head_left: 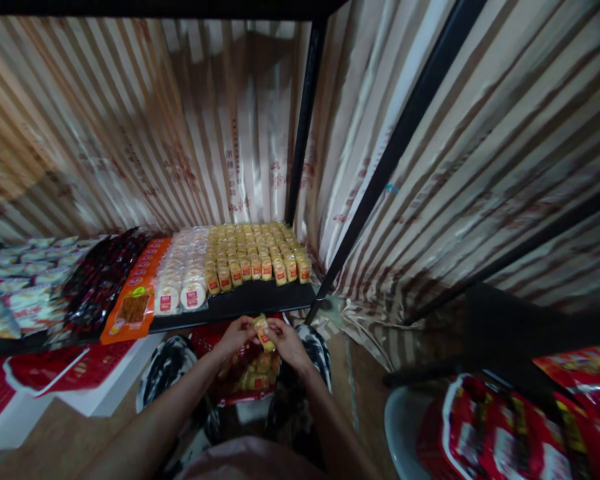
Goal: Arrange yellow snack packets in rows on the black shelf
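1. You are pinching a small yellow packet [263,332] between both hands, low in the picture at about 6 o'clock from the shelf's front edge
2. Your left hand [237,335] is closing its fingertips on the packet's left end, at 9 o'clock of it
3. Your right hand [286,341] is gripping the packet's right side, at 3 o'clock of it, fingers curled narrow around it
4. The packet is sitting tilted, its top leaning toward 11 o'clock, and it is hovering just below the black shelf [260,298]
5. Under your hands, at 6 o'clock, a red bag [247,377] is lying open on your lap with more yellow packets showing inside
6. On the shelf, at 12 o'clock from your hands, rows of yellow packs [255,250] are standing tight against each other, reaching back to the curtain
7. Just at 9 o'clock of those rows, round white packs [183,280] are filling the next block, touching the yellow ones
8. Further toward 9 o'clock an orange pouch [136,297] is overhanging the shelf's front edge, with dark red packs [103,277] beside it and pale packs [20,280] at the far left
9. A striped curtain [480,133] is hanging behind and to 2 o'clock, crossed by a black post [305,113]
10. At 4 o'clock, well apart from your hands, red bags [500,433] are piling on a white stool [397,427]
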Demonstrator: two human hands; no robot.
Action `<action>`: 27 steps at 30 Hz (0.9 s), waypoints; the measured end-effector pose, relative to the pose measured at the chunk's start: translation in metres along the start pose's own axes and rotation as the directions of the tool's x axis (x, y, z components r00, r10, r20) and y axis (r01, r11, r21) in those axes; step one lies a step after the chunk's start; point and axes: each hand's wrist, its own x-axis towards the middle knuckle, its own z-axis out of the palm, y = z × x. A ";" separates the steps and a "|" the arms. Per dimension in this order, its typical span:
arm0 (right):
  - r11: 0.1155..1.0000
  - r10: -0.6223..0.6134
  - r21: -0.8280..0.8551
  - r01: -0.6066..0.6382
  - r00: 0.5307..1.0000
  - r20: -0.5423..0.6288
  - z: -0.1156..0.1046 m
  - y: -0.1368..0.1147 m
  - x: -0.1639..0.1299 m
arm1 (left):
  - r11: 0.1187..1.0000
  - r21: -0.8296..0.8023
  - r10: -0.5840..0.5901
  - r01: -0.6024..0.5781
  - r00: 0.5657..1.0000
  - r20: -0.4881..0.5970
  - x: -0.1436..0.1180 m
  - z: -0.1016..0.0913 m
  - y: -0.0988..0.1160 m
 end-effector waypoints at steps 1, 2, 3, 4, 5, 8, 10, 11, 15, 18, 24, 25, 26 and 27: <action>1.000 -0.012 -0.009 0.012 1.000 -0.013 -0.002 -0.001 0.001 | 1.000 0.002 0.029 -0.029 0.999 0.021 0.001 0.002 0.002; 1.000 -0.028 -0.013 0.027 0.999 -0.018 -0.004 -0.003 0.002 | 0.998 0.010 0.056 -0.056 0.998 0.031 0.002 0.004 0.005; 0.999 -0.044 -0.015 0.043 0.999 -0.018 -0.006 -0.005 0.003 | 0.997 0.024 0.076 -0.077 0.997 0.034 0.005 0.006 0.008; 0.998 -0.058 -0.018 0.058 0.998 -0.019 -0.008 -0.007 0.005 | 0.995 0.043 0.091 -0.093 0.995 0.031 0.008 0.008 0.012; 0.997 -0.069 -0.028 0.068 0.997 -0.026 -0.010 -0.009 0.008 | 0.992 0.066 0.107 -0.108 0.994 0.026 0.011 0.011 0.015; 0.989 -0.094 -0.129 0.078 0.988 -0.123 -0.017 -0.014 0.015 | 0.974 0.152 0.169 -0.170 0.985 0.021 0.026 0.021 0.028; 0.967 -0.153 -0.237 0.091 0.954 -0.257 -0.021 -0.017 0.020 | 0.951 0.214 0.225 -0.221 0.974 0.006 0.037 0.029 0.037; 0.952 -0.197 -0.291 0.096 0.920 -0.339 -0.022 -0.018 0.022 | 0.939 0.248 0.250 -0.240 0.968 -0.007 0.043 0.034 0.042; 0.898 -0.342 -0.429 0.094 0.762 -0.549 -0.029 -0.016 0.032 | 0.863 0.416 0.352 -0.285 0.932 -0.091 0.066 0.052 0.056; 0.872 -0.394 -0.477 0.113 0.741 -0.545 -0.032 -0.011 0.038 | 0.758 0.563 0.466 -0.329 0.877 -0.114 0.084 0.065 0.063; 0.856 -0.436 -0.494 0.150 0.722 -0.537 -0.039 -0.005 0.050 | 0.653 0.684 0.526 -0.327 0.845 -0.099 0.107 0.087 0.072; 0.858 -0.435 -0.492 0.151 0.722 -0.538 -0.040 -0.005 0.053 | 0.645 0.693 0.526 -0.323 0.845 -0.096 0.109 0.090 0.073; 0.860 -0.434 -0.488 0.151 0.721 -0.540 -0.041 -0.005 0.055 | 0.635 0.702 0.528 -0.322 0.844 -0.091 0.111 0.092 0.074; 0.861 -0.433 -0.485 0.152 0.719 -0.544 -0.042 -0.005 0.057 | 0.620 0.713 0.534 -0.326 0.842 -0.079 0.113 0.094 0.074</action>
